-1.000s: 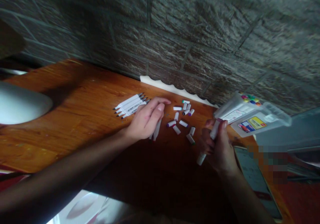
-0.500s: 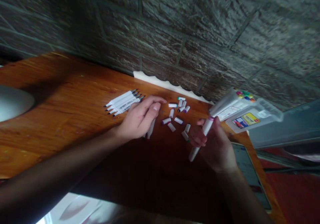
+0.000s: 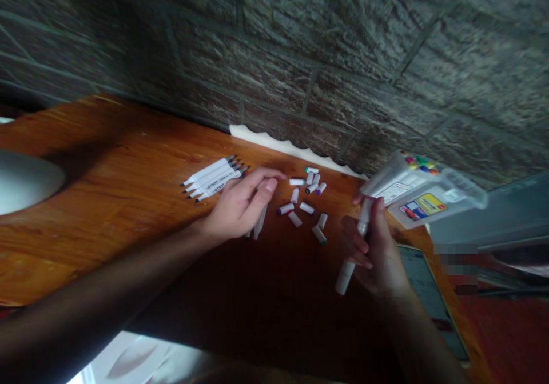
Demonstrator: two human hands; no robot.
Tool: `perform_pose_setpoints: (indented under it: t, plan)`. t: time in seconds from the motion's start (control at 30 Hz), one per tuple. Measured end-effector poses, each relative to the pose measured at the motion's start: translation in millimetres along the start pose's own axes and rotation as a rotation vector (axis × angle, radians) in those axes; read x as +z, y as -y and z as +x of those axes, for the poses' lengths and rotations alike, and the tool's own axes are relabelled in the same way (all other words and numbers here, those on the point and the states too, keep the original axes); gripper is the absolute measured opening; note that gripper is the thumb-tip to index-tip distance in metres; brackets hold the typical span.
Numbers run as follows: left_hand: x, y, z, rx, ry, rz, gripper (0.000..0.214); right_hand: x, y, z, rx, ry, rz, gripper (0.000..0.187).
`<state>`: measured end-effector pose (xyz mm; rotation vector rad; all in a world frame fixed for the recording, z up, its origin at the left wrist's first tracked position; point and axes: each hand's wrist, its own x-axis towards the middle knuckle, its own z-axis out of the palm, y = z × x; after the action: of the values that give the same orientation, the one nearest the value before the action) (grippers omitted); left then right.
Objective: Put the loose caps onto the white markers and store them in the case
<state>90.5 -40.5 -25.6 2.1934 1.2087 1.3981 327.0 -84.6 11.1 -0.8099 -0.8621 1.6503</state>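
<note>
My left hand [image 3: 240, 206] lies on the wooden table [image 3: 128, 167] with its fingers curled over a couple of white markers [image 3: 258, 224] that poke out beneath the palm. Just left of its fingertips lies a row of several uncapped white markers [image 3: 212, 178]. My right hand [image 3: 377, 247] grips one white marker [image 3: 354, 247] nearly upright, thumb near its top end. Several loose marker caps [image 3: 306, 201] with coloured ends are scattered between the two hands.
A clear plastic marker case [image 3: 429, 195] with coloured markers in it leans at the right against the stone wall [image 3: 300, 58]. A phone [image 3: 429, 298] lies under my right wrist. A white rounded object [image 3: 26, 181] sits at the far left.
My right hand has turned the marker more upright and lowered it slightly. My left hand has stayed on its markers. The view has shifted a little.
</note>
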Motion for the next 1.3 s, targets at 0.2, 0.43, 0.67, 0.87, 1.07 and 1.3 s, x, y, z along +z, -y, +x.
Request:
perform_pose_setpoints:
  t: [0.2, 0.43, 0.67, 0.87, 1.07, 1.3]
  plan:
    - [-0.4, -1, 0, -0.009, 0.011, 0.027, 0.033, 0, 3, 2, 0.100, 0.041, 0.012, 0.061]
    - [-0.5, -5, 2, -0.018, -0.006, 0.053, 0.030, -4, 6, 3, 0.173, 0.123, 0.073, 0.061]
    - [1.2, -4, 1, 0.013, 0.006, 0.012, 0.026, 2, 7, -3, 0.044, 0.082, -0.002, 0.047]
    - [1.7, -6, 2, 0.020, 0.017, 0.033, 0.024, 1, 8, -3, -0.002, 0.056, -0.036, 0.040]
    - [4.6, -7, 2, 0.017, 0.023, -0.001, 0.023, 7, 5, -6, -0.041, 0.064, -0.081, 0.036]
    - [6.2, -10, -1, 0.026, 0.034, -0.017, 0.019, 6, 6, -2, -0.031, 0.060, -0.076, 0.035]
